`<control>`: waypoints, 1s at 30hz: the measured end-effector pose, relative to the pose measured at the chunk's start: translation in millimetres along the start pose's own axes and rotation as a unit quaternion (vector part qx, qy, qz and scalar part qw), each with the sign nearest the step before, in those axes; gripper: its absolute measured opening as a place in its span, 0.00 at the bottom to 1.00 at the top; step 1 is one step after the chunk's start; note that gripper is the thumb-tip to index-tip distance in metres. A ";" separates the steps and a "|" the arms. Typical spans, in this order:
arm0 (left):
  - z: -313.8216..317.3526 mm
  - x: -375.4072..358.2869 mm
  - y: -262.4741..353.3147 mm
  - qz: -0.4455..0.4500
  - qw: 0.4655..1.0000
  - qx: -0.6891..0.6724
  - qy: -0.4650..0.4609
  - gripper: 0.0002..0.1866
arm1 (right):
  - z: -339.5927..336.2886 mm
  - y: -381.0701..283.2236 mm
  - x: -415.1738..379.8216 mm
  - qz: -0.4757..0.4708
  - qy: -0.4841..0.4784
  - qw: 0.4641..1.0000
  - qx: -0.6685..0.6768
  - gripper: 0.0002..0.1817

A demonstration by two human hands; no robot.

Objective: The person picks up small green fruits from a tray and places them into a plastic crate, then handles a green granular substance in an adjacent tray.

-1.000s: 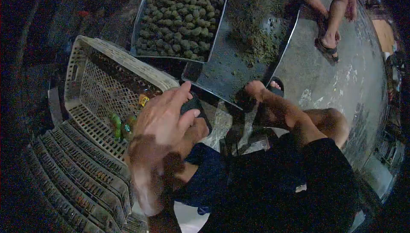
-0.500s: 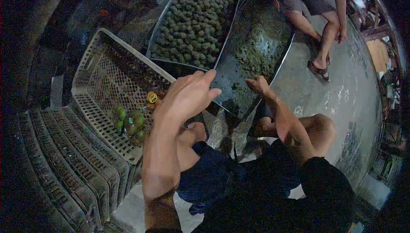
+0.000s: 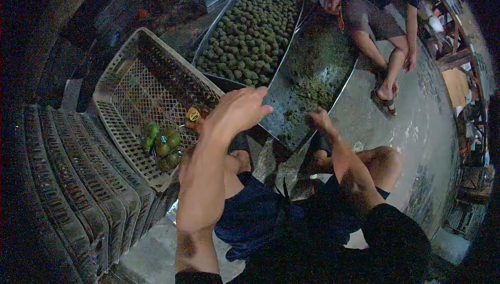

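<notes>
Moved a bit lower in the frame than before: right hand [image 3: 322, 121], now near the low end of the dark tray [image 3: 281, 112], middle of the frame. Fingers curled, too hard to tell if holding anything. Left hand [image 3: 241, 108] near the tray's left side, with thumb and first finger a little apart. Green crumbly stuff [image 3: 315, 83] in the tray. Round lumps [image 3: 252, 28] at upper middle. Green fruits [image 3: 170, 139] in the crate [image 3: 179, 66], left of the frame.
</notes>
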State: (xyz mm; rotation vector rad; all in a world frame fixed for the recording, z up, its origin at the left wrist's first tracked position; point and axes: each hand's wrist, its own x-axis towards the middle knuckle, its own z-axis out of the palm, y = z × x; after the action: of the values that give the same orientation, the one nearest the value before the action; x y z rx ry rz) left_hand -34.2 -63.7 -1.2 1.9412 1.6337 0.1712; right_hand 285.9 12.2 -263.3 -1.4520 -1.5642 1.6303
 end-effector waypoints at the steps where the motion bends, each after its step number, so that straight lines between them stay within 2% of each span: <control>1: -2.5 -0.8 3.7 -0.001 1.000 0.000 0.003 0.25 | 1.4 0.3 2.1 -0.008 0.004 0.999 0.037 0.29; 2: -4.3 -1.8 9.1 -0.019 1.000 -0.011 -0.008 0.22 | 5.4 0.3 7.2 0.051 0.094 0.959 -0.261 0.28; 3: -7.2 -3.3 13.8 -0.037 0.999 -0.023 -0.019 0.19 | 10.0 -2.7 10.1 0.050 0.092 0.959 -0.262 0.28; 4: -4.9 -3.1 11.8 -0.040 0.999 -0.025 -0.018 0.19 | 14.2 -5.1 11.5 0.054 0.108 0.939 -0.321 0.28; 6: -2.2 -1.0 8.1 0.002 1.000 0.000 0.024 0.19 | 17.6 -4.5 13.8 0.034 0.142 0.915 -0.376 0.27; 7: -3.7 -0.8 8.6 -0.001 1.000 -0.001 0.025 0.19 | 14.4 -1.9 14.0 0.033 0.139 0.915 -0.378 0.27; 8: -6.3 0.2 9.4 -0.017 1.000 -0.013 0.010 0.19 | 8.0 -0.3 14.3 -0.055 0.079 0.925 -0.368 0.28; 10: -6.1 2.4 7.0 -0.033 0.999 -0.026 -0.004 0.19 | 3.9 -4.8 11.0 -0.142 0.017 0.924 -0.354 0.28; 12: 1.2 7.8 -1.3 0.002 0.999 -0.008 0.038 0.20 | -0.4 -10.8 7.2 -0.008 -0.005 0.932 -0.363 0.26; 14: -2.0 11.4 0.0 -0.002 1.000 -0.003 0.023 0.20 | -8.5 32.0 17.1 -0.032 0.005 0.945 -0.325 0.26; 16: -2.4 15.7 0.5 -0.004 1.000 0.002 0.006 0.20 | -8.2 43.1 16.4 -0.054 0.017 0.957 -0.286 0.25; 18: -3.5 18.9 1.6 -0.006 1.000 0.015 -0.008 0.24 | -5.7 47.7 15.0 -0.046 0.055 0.881 -0.469 0.23; 19: -4.8 19.8 3.5 -0.007 1.000 0.015 -0.010 0.24 | -3.3 47.3 11.9 -0.045 0.054 0.881 -0.467 0.23; 22: -7.0 23.8 6.3 -0.026 0.999 0.009 -0.033 0.24 | 0.7 52.8 3.3 -0.095 0.092 0.891 -0.434 0.19; 23: -2.7 27.4 2.7 -0.016 1.000 0.007 -0.020 0.25 | 0.5 55.6 0.4 -0.126 0.066 0.927 -0.346 0.18; 25: -2.0 30.7 1.5 -0.005 1.000 0.008 -0.009 0.25 | 2.2 59.4 2.7 -0.156 0.041 0.954 -0.252 0.17; 27: -1.5 33.1 0.7 -0.003 1.000 0.009 -0.014 0.26 | 4.3 58.0 11.3 -0.003 0.017 0.954 -0.299 0.16; 28: -1.3 33.5 0.7 -0.002 1.000 0.010 -0.016 0.26 | 3.6 56.0 11.2 -0.002 0.018 0.955 -0.297 0.16; 30: -0.5 34.5 0.3 0.000 1.000 0.019 -0.015 0.27 | -0.1 52.2 8.8 -0.041 0.018 0.922 -0.385 0.17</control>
State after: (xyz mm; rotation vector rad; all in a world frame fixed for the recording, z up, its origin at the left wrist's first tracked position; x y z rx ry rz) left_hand -26.0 -31.3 -9.9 1.9639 1.6284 0.1121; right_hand 300.2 6.6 -314.0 -1.7151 -2.3547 0.9431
